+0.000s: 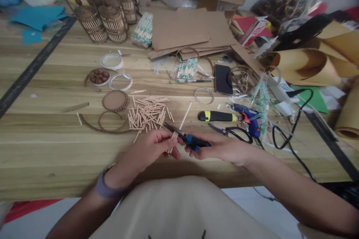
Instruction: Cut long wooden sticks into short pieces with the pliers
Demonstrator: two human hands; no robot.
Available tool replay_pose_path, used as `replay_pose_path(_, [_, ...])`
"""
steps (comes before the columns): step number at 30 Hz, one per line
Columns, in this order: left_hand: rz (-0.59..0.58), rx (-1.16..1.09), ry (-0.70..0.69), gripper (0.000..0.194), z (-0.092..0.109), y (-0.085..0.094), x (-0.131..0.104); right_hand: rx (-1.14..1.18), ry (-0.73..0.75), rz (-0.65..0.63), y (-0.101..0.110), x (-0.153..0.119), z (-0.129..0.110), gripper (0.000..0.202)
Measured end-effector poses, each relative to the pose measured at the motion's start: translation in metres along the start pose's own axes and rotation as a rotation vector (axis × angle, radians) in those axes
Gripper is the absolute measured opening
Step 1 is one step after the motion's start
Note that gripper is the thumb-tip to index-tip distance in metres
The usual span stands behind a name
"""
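My left hand (157, 147) is closed, pinching thin wooden sticks (185, 116) between thumb and fingers; one long stick slants up and to the right. My right hand (217, 147) is wrapped round the blue and black handles of a pair of cutting shears (193, 140). Their dark blades point left and cross the sticks just above my left fingertips. Whether the blades are closed on the wood I cannot tell. Right beyond my left hand lies a loose pile of short cut sticks (147, 114) on the wooden table (56, 157).
Right of my hands lie a yellow-black utility knife (218, 116), black-handled snips (238, 132) and a blue glue gun (254, 121) with its cord. A phone (223, 79), cardboard sheets (185, 30), tape rings (120, 81), a round cardboard base (115, 101) and stick lanterns (113, 22) stand farther back.
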State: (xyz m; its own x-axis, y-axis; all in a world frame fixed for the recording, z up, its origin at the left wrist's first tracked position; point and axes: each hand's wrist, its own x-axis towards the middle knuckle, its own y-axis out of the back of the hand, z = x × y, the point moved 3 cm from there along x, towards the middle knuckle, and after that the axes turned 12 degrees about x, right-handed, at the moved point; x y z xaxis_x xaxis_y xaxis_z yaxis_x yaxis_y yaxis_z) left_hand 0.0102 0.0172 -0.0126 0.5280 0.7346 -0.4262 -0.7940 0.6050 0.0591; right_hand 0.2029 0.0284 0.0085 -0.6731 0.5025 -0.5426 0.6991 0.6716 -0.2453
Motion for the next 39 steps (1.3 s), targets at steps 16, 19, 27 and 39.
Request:
replay_pose_path(16, [-0.034,-0.053,0.011,0.036,0.001,-0.002,0.001,-0.087,-0.002,0.026,0.004,-0.002,-0.003,0.049])
replay_pose_path(19, [-0.027,-0.056,0.020,0.035,0.002,-0.002,0.000,-0.156,-0.005,0.052,0.004,-0.001,-0.003,0.043])
replay_pose_path(27, [-0.031,-0.035,0.013,0.032,0.001,-0.003,0.002,-0.342,0.060,0.143,-0.003,0.003,0.000,0.031])
replay_pose_path(39, [0.041,0.189,-0.012,0.032,0.000,-0.003,-0.001,-0.289,0.075,0.173,-0.002,0.001,0.006,0.019])
